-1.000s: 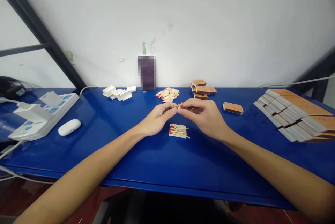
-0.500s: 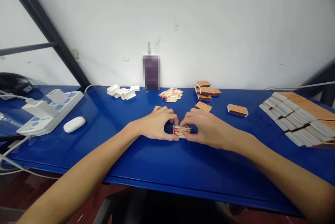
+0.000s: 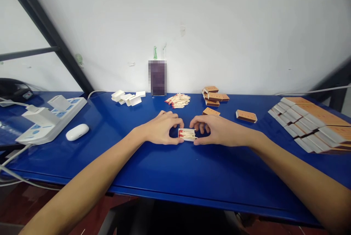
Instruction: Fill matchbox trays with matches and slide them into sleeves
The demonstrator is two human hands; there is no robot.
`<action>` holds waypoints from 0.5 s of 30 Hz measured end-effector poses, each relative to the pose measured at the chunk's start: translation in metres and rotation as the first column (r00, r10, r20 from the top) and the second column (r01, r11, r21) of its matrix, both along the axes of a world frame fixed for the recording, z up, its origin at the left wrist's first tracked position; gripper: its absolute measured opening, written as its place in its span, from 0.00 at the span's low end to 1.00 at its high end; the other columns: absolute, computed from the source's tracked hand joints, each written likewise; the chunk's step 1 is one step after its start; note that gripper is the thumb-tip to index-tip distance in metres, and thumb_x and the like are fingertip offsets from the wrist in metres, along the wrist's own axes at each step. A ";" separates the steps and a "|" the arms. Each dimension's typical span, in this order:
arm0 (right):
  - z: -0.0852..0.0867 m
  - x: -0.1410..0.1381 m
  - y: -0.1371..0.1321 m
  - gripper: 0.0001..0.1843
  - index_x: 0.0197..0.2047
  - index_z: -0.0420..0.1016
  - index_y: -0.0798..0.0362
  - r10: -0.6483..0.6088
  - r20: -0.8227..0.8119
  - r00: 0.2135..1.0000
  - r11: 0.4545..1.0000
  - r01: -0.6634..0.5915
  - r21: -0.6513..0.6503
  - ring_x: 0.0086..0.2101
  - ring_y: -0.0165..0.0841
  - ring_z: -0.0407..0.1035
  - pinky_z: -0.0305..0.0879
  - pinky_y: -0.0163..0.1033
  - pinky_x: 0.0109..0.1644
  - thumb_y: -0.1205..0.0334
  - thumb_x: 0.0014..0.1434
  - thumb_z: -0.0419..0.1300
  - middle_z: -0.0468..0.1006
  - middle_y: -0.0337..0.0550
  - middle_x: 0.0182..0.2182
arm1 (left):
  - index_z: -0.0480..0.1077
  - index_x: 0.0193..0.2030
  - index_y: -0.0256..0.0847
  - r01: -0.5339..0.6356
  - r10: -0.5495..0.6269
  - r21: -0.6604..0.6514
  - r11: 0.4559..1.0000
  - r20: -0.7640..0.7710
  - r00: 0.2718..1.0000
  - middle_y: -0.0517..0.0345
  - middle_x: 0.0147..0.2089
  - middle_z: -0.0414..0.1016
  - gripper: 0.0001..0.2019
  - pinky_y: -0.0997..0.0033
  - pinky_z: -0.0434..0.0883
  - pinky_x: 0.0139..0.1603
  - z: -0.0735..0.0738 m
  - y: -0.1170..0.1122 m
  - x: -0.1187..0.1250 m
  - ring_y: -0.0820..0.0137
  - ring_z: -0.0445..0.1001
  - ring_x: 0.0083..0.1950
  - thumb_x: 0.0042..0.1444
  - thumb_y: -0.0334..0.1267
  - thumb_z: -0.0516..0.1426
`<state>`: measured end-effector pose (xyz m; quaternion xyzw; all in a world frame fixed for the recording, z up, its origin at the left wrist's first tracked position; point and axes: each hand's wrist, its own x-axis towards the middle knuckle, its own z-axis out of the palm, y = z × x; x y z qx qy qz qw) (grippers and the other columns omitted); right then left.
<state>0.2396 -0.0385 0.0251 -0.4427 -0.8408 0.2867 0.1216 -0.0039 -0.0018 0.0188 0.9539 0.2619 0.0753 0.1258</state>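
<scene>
A small white matchbox tray lies on the blue table with red-headed matches in it; some stick out past its right end. My left hand grips the tray's left end between thumb and forefinger. Around the right end, my right hand is open, thumb and fingers apart, the thumb tip close to the tray's corner. Beyond the hands is a heap of loose matches. An orange matchbox sleeve lies just behind my right hand, partly hidden by it.
White empty trays lie at the back left, orange sleeves at the back right. One more sleeve lies nearer. Stacked matchboxes stand far right. On the left are a power strip and a white oval case.
My right hand has let go of the matches and spread its fingers, moving slightly right. The matches now lie lower in the tray. My left hand keeps its hold.
</scene>
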 end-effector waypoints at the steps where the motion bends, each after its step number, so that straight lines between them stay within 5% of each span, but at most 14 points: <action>1: 0.000 0.001 0.002 0.27 0.47 0.72 0.51 -0.002 -0.025 1.000 0.999 0.001 -0.037 0.35 0.34 0.68 0.66 0.39 0.38 0.43 0.51 0.67 0.75 0.42 0.36 | 0.70 0.44 0.43 -0.002 0.002 -0.001 1.000 0.002 1.000 0.59 0.39 0.69 0.18 0.64 0.55 0.47 0.000 0.000 0.000 0.66 0.66 0.41 0.56 0.55 0.59; 10: -0.005 0.000 0.009 0.21 0.34 0.76 0.53 0.002 -0.171 0.985 0.982 -0.034 -0.187 0.28 0.29 0.64 0.59 0.36 0.31 0.43 0.49 0.68 0.73 0.38 0.26 | 0.70 0.45 0.43 0.016 -0.016 -0.036 0.999 0.002 1.000 0.59 0.39 0.70 0.18 0.65 0.56 0.47 0.000 -0.004 0.003 0.66 0.67 0.42 0.55 0.53 0.60; 15: -0.003 0.000 0.009 0.22 0.36 0.80 0.52 0.005 -0.150 0.989 0.976 -0.037 -0.215 0.28 0.30 0.63 0.57 0.37 0.31 0.41 0.50 0.67 0.73 0.38 0.26 | 0.70 0.46 0.43 0.016 -0.015 -0.035 0.999 0.013 1.000 0.59 0.40 0.71 0.20 0.64 0.56 0.46 -0.001 -0.003 0.002 0.66 0.67 0.42 0.55 0.55 0.61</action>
